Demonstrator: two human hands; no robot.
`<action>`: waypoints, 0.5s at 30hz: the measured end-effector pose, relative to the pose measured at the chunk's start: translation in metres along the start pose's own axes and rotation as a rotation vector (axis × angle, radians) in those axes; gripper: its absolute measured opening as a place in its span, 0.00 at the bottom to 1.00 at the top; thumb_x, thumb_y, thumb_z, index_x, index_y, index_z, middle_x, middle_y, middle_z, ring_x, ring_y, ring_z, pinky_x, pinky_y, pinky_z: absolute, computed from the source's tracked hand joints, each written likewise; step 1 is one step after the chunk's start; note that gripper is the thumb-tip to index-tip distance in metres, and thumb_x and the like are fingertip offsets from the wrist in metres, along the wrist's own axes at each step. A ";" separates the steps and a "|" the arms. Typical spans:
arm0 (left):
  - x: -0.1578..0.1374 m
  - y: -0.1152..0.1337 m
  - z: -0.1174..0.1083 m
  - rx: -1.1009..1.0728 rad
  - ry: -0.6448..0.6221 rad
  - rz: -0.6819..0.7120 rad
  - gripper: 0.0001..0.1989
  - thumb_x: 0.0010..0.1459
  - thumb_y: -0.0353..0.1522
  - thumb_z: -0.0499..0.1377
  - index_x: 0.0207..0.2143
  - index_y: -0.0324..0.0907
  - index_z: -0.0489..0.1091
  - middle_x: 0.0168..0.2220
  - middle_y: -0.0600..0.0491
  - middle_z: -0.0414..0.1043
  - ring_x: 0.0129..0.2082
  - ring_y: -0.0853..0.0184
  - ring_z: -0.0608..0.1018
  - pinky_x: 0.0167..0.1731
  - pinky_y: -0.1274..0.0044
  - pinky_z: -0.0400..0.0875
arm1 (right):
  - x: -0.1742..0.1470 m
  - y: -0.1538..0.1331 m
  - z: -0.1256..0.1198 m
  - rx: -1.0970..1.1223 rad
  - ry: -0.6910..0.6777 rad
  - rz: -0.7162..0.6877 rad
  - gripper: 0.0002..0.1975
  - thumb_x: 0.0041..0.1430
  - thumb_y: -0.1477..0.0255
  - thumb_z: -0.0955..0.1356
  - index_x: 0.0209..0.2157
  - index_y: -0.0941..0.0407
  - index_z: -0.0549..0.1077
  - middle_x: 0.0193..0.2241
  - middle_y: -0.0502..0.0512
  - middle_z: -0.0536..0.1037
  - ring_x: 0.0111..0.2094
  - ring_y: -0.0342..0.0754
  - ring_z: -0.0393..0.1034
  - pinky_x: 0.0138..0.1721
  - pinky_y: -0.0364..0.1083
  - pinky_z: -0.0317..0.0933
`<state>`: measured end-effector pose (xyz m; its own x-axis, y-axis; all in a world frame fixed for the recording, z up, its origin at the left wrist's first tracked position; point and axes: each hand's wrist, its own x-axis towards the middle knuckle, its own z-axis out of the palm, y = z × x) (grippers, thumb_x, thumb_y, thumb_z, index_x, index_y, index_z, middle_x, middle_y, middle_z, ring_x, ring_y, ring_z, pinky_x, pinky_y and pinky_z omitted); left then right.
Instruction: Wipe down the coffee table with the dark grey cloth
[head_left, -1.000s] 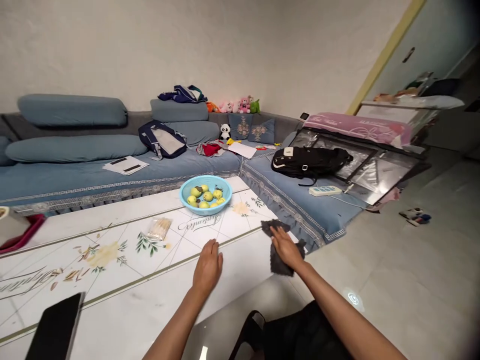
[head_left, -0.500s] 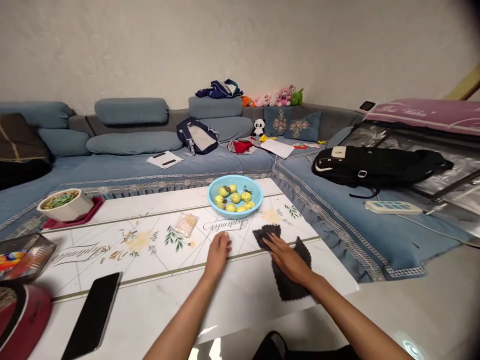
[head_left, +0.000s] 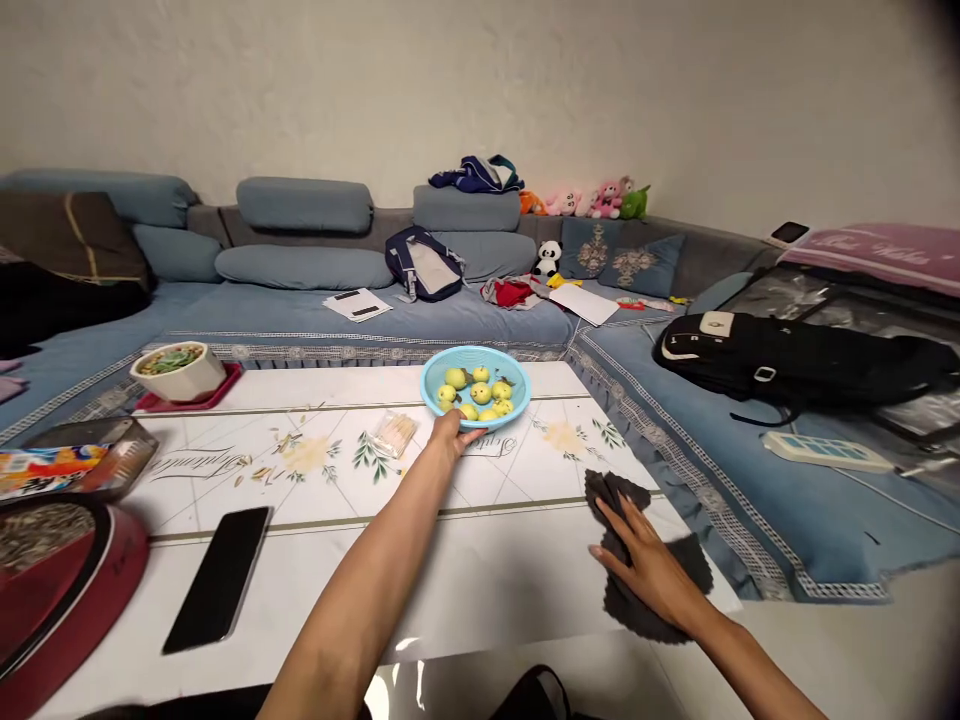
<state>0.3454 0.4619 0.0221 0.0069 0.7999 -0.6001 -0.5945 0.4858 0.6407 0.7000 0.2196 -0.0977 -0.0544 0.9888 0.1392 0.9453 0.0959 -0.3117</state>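
The light blue plastic basket (head_left: 480, 357) stands at the far side of the table, with several yellow-green fruits (head_left: 481, 393) in it. My left hand (head_left: 451, 432) grips the basket's near rim, thumb on top and fingers underneath. On the right part of the table, a dark grey cloth (head_left: 627, 606) with scalloped edges lies crumpled. Spread flat over that cloth is my right hand (head_left: 646, 562), its fingers apart.
A toothpick packet (head_left: 394, 434) and scattered husks (head_left: 262, 472) lie left of my left hand. Nearer are a black phone (head_left: 219, 580) and a red container of seeds (head_left: 127, 545). A potted succulent (head_left: 180, 373) stands at the back left. A blue sofa (head_left: 300, 325) borders the table.
My left hand has reached forward from the tabletop and taken hold of the basket's rim. My right hand and the cloth have moved toward the table's right edge. The view has shifted slightly left.
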 end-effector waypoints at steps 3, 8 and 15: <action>-0.003 0.020 -0.031 -0.044 0.051 0.072 0.27 0.57 0.19 0.60 0.60 0.40 0.68 0.56 0.41 0.75 0.52 0.54 0.82 0.42 0.62 0.87 | -0.006 0.016 -0.012 0.044 -0.011 -0.022 0.36 0.73 0.50 0.62 0.76 0.45 0.60 0.78 0.59 0.54 0.78 0.63 0.48 0.73 0.67 0.56; -0.014 0.048 -0.076 -0.067 0.132 0.137 0.27 0.59 0.18 0.57 0.60 0.43 0.67 0.56 0.44 0.75 0.51 0.56 0.83 0.41 0.63 0.88 | 0.085 0.005 -0.039 -0.014 0.087 0.291 0.32 0.71 0.66 0.57 0.70 0.63 0.69 0.74 0.69 0.63 0.77 0.62 0.53 0.75 0.63 0.52; -0.027 0.065 -0.090 -0.061 0.209 0.175 0.27 0.63 0.18 0.56 0.63 0.41 0.64 0.53 0.42 0.76 0.47 0.55 0.85 0.36 0.67 0.88 | 0.171 -0.118 0.001 0.006 0.046 0.199 0.32 0.71 0.72 0.61 0.72 0.68 0.65 0.74 0.74 0.61 0.77 0.67 0.51 0.75 0.64 0.47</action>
<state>0.2342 0.4404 0.0373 -0.2628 0.7764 -0.5728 -0.6192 0.3195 0.7173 0.5789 0.3770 -0.0378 0.1483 0.9821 0.1165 0.9339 -0.1003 -0.3432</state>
